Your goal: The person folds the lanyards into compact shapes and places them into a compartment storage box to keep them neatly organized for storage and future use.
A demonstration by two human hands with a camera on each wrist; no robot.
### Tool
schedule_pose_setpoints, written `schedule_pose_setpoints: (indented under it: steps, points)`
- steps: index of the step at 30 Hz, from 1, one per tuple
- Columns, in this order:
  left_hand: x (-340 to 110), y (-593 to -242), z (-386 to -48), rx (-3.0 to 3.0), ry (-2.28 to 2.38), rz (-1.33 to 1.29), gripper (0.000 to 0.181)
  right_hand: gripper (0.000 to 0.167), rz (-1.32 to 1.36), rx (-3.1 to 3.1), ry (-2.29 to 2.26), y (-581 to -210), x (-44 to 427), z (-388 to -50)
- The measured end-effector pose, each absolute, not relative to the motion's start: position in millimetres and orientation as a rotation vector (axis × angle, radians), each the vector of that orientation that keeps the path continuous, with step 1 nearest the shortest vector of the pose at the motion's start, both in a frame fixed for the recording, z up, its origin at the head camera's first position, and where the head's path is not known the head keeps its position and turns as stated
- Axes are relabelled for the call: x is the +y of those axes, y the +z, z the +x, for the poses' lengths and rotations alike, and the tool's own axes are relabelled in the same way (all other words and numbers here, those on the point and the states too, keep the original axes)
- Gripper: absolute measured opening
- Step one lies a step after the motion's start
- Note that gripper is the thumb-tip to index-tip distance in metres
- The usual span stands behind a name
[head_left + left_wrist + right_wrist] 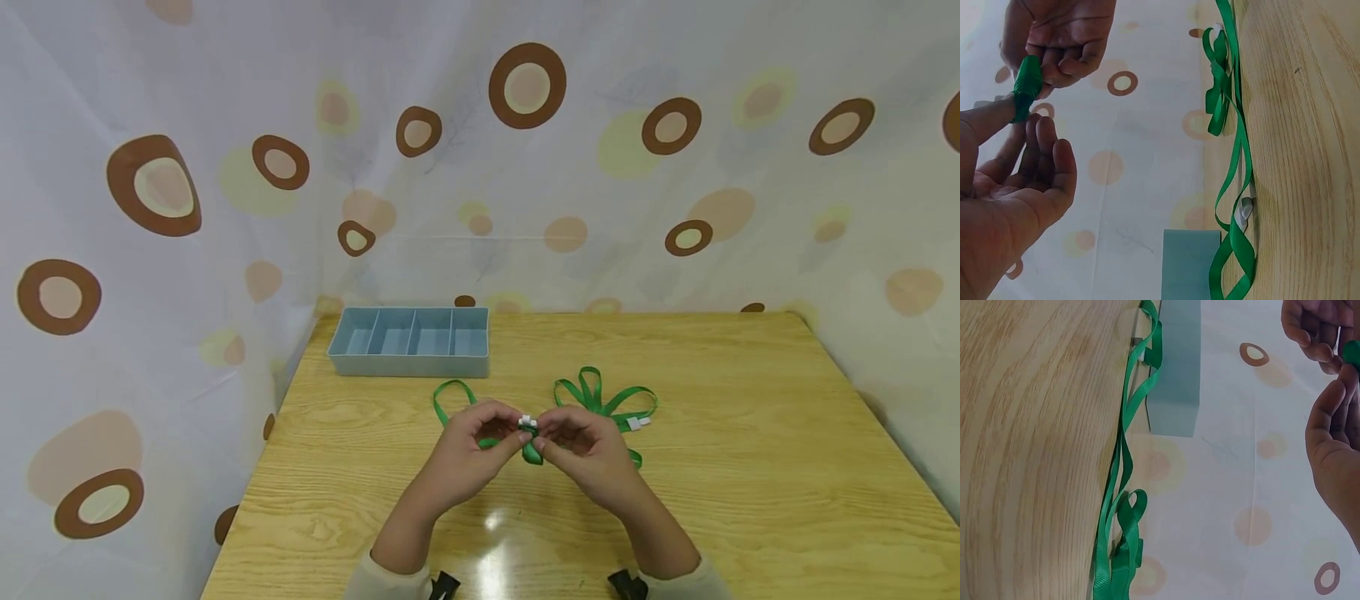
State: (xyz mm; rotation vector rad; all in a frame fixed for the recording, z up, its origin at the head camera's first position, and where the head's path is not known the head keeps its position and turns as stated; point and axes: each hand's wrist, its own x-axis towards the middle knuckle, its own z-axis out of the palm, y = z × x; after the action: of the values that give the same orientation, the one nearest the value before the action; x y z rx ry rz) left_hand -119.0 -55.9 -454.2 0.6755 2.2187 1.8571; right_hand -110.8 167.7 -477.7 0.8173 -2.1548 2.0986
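Note:
Between my two hands is a bundled green ribbon lanyard (532,453) with a white plastic clip (528,422) at its top. My left hand (463,457) pinches it from one side between thumb and fingers. From the other side, the thumb and fingers of my right hand (600,457) pinch it too. In the left wrist view the held ribbon (1027,80) looks tightly wrapped, raised above the table. Behind the right hand lies another green lanyard (592,398) in loose loops, with a white clip (637,423). A further green loop (442,406) lies behind the left hand, partly covered by it.
A blue-grey tray (408,366) with several compartments stands at the back left of the wooden table (750,500). A patterned cloth (570,192) hangs behind the table and along its sides.

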Motion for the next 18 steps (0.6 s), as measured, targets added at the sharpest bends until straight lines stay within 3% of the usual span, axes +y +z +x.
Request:
schedule_pose_setpoints:
  steps: [18]
  points:
    - [-62, -458, -120, 2.36, 1.805, 0.556, 0.014, 0.013, 0.808, -2.28, 2.089, -475, 167, -125]
